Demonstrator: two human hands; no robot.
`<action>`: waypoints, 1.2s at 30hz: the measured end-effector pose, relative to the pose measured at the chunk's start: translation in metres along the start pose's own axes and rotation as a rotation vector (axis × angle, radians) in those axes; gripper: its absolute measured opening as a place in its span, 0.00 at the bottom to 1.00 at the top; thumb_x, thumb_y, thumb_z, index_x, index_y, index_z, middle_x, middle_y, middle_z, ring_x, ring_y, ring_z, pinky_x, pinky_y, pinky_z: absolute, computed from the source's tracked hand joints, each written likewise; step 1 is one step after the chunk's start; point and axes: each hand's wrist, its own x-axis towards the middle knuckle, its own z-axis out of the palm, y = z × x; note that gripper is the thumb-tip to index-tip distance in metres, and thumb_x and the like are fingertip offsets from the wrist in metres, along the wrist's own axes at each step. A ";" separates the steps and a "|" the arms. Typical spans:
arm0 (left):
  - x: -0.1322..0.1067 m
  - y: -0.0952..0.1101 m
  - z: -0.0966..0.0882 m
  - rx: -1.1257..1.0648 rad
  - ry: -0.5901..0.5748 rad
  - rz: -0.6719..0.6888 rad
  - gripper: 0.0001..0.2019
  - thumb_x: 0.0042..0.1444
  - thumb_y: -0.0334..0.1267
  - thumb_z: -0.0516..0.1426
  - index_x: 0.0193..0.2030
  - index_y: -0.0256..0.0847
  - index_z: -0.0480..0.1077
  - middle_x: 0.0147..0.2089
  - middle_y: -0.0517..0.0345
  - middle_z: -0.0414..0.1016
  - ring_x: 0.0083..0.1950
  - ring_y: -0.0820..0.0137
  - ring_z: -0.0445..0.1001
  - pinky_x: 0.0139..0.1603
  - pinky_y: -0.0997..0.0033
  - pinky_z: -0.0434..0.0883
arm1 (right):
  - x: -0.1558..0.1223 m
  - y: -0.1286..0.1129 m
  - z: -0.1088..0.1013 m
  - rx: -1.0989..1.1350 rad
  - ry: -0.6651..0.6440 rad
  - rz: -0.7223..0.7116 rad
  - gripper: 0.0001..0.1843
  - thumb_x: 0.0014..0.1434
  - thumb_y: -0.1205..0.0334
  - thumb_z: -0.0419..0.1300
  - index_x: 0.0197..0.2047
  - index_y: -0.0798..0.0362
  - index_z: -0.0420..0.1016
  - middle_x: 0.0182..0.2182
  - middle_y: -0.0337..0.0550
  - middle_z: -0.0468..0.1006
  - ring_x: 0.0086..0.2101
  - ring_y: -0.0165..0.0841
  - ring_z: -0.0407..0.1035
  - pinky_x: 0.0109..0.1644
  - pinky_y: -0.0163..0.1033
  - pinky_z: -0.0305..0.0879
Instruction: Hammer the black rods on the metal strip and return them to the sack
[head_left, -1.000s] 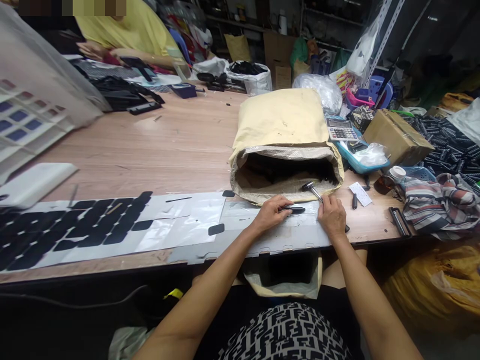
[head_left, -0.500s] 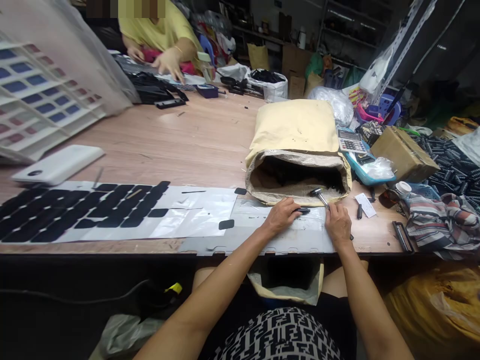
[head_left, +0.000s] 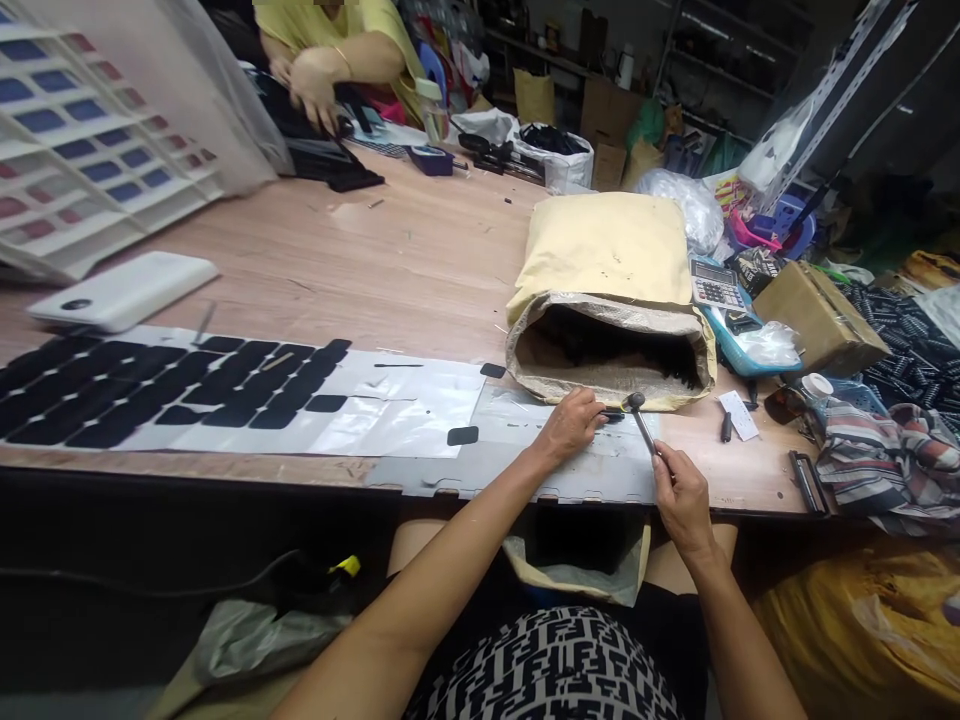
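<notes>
The fingers of your left hand (head_left: 571, 425) pinched a small black piece (head_left: 613, 414) just in front of the cream sack (head_left: 607, 240), which lay with its dark mouth turned toward you. The fingers of your right hand (head_left: 684, 487) were wrapped round the handle of a hammer (head_left: 644, 430); it slanted up toward the sack's mouth, its head just beside the far end of the piece, though whether the two touched could not be told. Beneath the piece, in front of the sack, a grey board (head_left: 480, 472) lay along the near edge of the bench (head_left: 435, 270). Lower still, in front of the sack, an open bag (head_left: 577, 580) gaped between your legs. To the left of the sack ran a white sheet (head_left: 382, 425), its far part covered with rows of black patches (head_left: 112, 390); well left of the sack sat a white block (head_left: 142, 290). Just right of the sack, a calculator (head_left: 716, 286) leaned on a blue tray (head_left: 727, 352), with a cardboard box (head_left: 821, 315) beyond. On that same side, nearer you, were a white card (head_left: 741, 417) and a striped cloth (head_left: 877, 455). Behind the sack, well to its left, a co-worker in a yellow top (head_left: 379, 65) had a hand (head_left: 315, 85) over dark material.
</notes>
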 end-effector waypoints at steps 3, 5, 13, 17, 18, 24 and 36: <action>0.000 -0.002 0.001 0.003 -0.003 0.007 0.07 0.64 0.33 0.57 0.37 0.40 0.76 0.38 0.53 0.68 0.44 0.63 0.66 0.48 0.62 0.69 | -0.003 0.003 0.002 -0.050 0.007 -0.029 0.18 0.70 0.58 0.51 0.55 0.53 0.77 0.43 0.49 0.81 0.44 0.38 0.76 0.50 0.42 0.73; 0.000 -0.003 0.002 0.004 -0.003 0.006 0.06 0.64 0.33 0.57 0.37 0.39 0.76 0.38 0.53 0.68 0.44 0.63 0.66 0.47 0.63 0.69 | -0.001 0.006 0.003 -0.082 -0.012 -0.035 0.17 0.70 0.59 0.51 0.54 0.53 0.77 0.42 0.49 0.81 0.43 0.38 0.76 0.49 0.42 0.73; 0.003 -0.005 0.005 -0.025 -0.004 -0.021 0.05 0.63 0.33 0.58 0.39 0.39 0.77 0.39 0.53 0.70 0.46 0.63 0.67 0.51 0.62 0.69 | 0.004 -0.004 0.008 -0.028 -0.011 -0.062 0.17 0.70 0.59 0.52 0.55 0.52 0.77 0.43 0.48 0.80 0.45 0.37 0.76 0.51 0.41 0.72; 0.004 -0.006 0.006 -0.018 -0.020 -0.043 0.05 0.63 0.33 0.58 0.40 0.40 0.77 0.39 0.53 0.70 0.46 0.62 0.67 0.51 0.61 0.69 | 0.002 -0.001 0.016 -0.054 -0.055 -0.053 0.17 0.70 0.59 0.51 0.54 0.52 0.78 0.41 0.47 0.80 0.43 0.37 0.76 0.50 0.41 0.71; 0.004 -0.006 0.006 -0.021 -0.021 -0.045 0.05 0.63 0.33 0.58 0.40 0.40 0.77 0.39 0.53 0.70 0.46 0.62 0.67 0.52 0.61 0.69 | 0.003 0.001 0.017 -0.054 -0.056 -0.051 0.17 0.70 0.59 0.51 0.53 0.53 0.78 0.41 0.47 0.80 0.43 0.37 0.76 0.50 0.41 0.71; 0.004 -0.004 0.004 -0.004 -0.015 -0.046 0.05 0.63 0.34 0.58 0.40 0.39 0.77 0.41 0.52 0.71 0.47 0.62 0.68 0.53 0.61 0.68 | 0.022 0.018 0.013 -0.205 0.039 -0.045 0.17 0.69 0.60 0.52 0.54 0.52 0.77 0.41 0.46 0.80 0.42 0.37 0.74 0.48 0.39 0.68; 0.004 0.005 -0.020 -0.175 -0.137 -0.084 0.09 0.65 0.37 0.54 0.37 0.40 0.75 0.40 0.54 0.71 0.46 0.63 0.69 0.55 0.59 0.67 | 0.034 0.035 0.026 -0.722 0.114 -0.104 0.13 0.67 0.65 0.53 0.51 0.51 0.75 0.35 0.45 0.72 0.37 0.37 0.62 0.41 0.39 0.55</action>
